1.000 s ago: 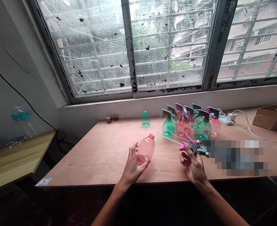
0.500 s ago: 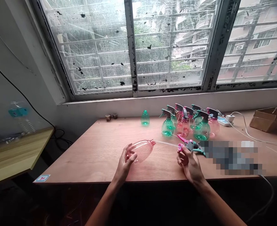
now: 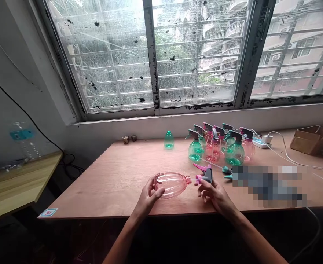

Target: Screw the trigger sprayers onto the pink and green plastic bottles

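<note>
The left hand (image 3: 147, 196) is curled around a pink plastic bottle (image 3: 172, 185) and holds it on its side, with the bare neck pointing to the right. Beyond this hand stands a green bottle (image 3: 168, 140), also without any head on it. The right hand (image 3: 215, 194) is closed on a pink and grey sprayer head (image 3: 207, 176), just beside the bottle neck but not touching it, so this one is not fitted yet. Further beyond the right hand, a group of green and pink bottles (image 3: 213, 151) stand with their heads already on, and to the right of the hand lies one teal sprayer head (image 3: 227, 170) loose on the table
</note>
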Demonstrator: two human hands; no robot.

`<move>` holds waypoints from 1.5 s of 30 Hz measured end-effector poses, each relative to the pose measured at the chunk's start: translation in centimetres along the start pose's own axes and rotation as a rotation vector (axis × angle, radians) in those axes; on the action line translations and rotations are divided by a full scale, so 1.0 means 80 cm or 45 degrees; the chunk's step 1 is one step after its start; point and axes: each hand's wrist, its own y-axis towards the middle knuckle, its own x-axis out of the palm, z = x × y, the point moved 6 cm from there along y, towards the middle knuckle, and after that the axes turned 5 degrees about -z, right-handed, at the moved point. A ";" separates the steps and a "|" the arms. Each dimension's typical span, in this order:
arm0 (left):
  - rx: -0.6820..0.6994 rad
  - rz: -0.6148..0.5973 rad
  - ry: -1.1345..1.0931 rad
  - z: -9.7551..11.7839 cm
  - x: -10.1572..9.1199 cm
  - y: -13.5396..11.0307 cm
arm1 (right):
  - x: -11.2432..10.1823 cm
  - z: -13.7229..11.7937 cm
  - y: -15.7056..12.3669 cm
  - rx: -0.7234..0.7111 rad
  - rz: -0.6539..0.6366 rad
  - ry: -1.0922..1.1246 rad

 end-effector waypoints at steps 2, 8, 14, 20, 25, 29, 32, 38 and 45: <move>0.017 -0.047 0.004 0.004 0.003 -0.002 | 0.005 0.002 -0.001 0.045 -0.080 -0.042; 0.051 -0.167 0.006 0.004 0.009 -0.003 | 0.009 0.002 -0.009 0.123 -0.218 -0.129; 0.089 -0.251 0.009 0.007 0.015 -0.005 | 0.004 0.006 -0.009 0.107 -0.133 -0.148; 0.036 -0.356 -0.018 0.000 0.024 -0.009 | 0.004 0.004 -0.010 0.086 -0.027 -0.153; 0.031 -0.353 -0.033 -0.001 0.023 -0.005 | 0.009 0.002 -0.011 0.083 -0.072 -0.242; -0.065 -0.404 -0.067 -0.003 0.027 -0.003 | 0.011 -0.004 -0.012 0.027 -0.103 -0.297; -0.087 -0.414 -0.078 -0.005 0.029 -0.003 | 0.011 -0.008 -0.013 -0.003 -0.108 -0.336; -0.099 -0.403 -0.065 -0.011 0.027 -0.006 | 0.011 -0.007 -0.015 -0.015 -0.121 -0.359; -0.118 -0.402 -0.034 -0.005 0.026 -0.005 | 0.010 -0.004 -0.012 -0.004 -0.116 -0.356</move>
